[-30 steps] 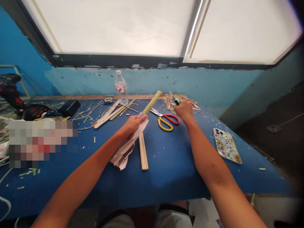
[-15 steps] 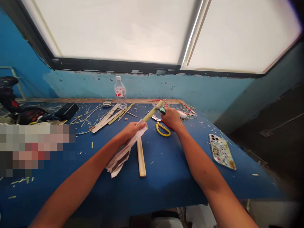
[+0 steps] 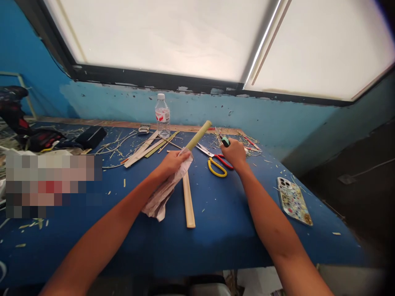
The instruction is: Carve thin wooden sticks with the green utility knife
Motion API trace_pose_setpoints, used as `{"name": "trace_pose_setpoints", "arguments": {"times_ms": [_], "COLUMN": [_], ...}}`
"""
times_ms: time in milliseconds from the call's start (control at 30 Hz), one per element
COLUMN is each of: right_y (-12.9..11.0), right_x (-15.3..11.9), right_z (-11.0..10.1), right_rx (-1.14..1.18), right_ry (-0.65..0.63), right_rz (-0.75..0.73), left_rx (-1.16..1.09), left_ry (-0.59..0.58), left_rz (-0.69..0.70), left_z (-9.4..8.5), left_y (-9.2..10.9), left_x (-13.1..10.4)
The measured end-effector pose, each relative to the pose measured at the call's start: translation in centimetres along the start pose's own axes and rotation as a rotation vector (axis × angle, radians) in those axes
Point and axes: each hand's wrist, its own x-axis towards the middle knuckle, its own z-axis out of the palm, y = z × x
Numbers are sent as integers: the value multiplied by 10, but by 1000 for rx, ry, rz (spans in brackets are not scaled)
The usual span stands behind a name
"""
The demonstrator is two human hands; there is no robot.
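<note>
In my left hand point(image 3: 173, 163) is a pale green bamboo piece point(image 3: 199, 135), its lower part wrapped in crumpled whitish paper point(image 3: 163, 195). The bare end slants up and away to the right. My right hand point(image 3: 235, 152) is closed around a utility knife point(image 3: 226, 142) with a green and black handle, and its blade points up, apart from the bamboo. Scissors point(image 3: 217, 167) with one yellow and one red handle lie partly open on the table, just left of the right hand. A split bamboo strip point(image 3: 189, 205) rests below the left hand.
On the blue table point(image 3: 225, 234), a phone point(image 3: 294, 200) lies at right. A water bottle point(image 3: 163, 117) stands by the wall near several bamboo strips point(image 3: 142, 150). A black box point(image 3: 91, 137) sits at left, near a blurred-out area. Shavings are scattered about.
My right hand with the knife has drawn away from the bamboo to the right, so the blade no longer meets its end. The view has shifted slightly.
</note>
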Motion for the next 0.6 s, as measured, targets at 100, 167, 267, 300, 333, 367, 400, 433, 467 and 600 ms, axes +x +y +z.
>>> {"name": "trace_pose_setpoints", "arguments": {"times_ms": [100, 167, 267, 300, 333, 367, 400, 433, 467, 600], "right_y": [-1, -2, -2, -1, 0, 2, 3, 4, 4, 0], "right_x": [-4, -4, -4, -3, -1, 1, 4, 7, 10, 18], "right_z": [-1, -1, -4, -6, -7, -8, -8, -7, -5, 5], "right_rx": [0, -3, -31, -51, -78, -110, -141, -164, -178, -183], "right_ry": [-18, -26, -35, -32, -26, -18, -14, -16, -22, -53], "right_rz": [-16, -34, -56, -46, -24, 8, 45, 80, 108, 140], "left_rx": [157, 252, 444, 522, 602, 679, 747, 800, 840, 919], "left_ry": [31, 49, 103, 125, 144, 161, 174, 181, 182, 174], "left_rz": [115, 166, 248, 267, 276, 270, 255, 239, 228, 217], "left_z": [0, 1, 5, 7, 10, 14, 17, 21, 25, 36], "left_y": [-3, -2, 2, 3, 4, 5, 6, 7, 7, 6], "left_x": [0, -4, -14, -18, -20, -22, -22, -20, -18, -7]}}
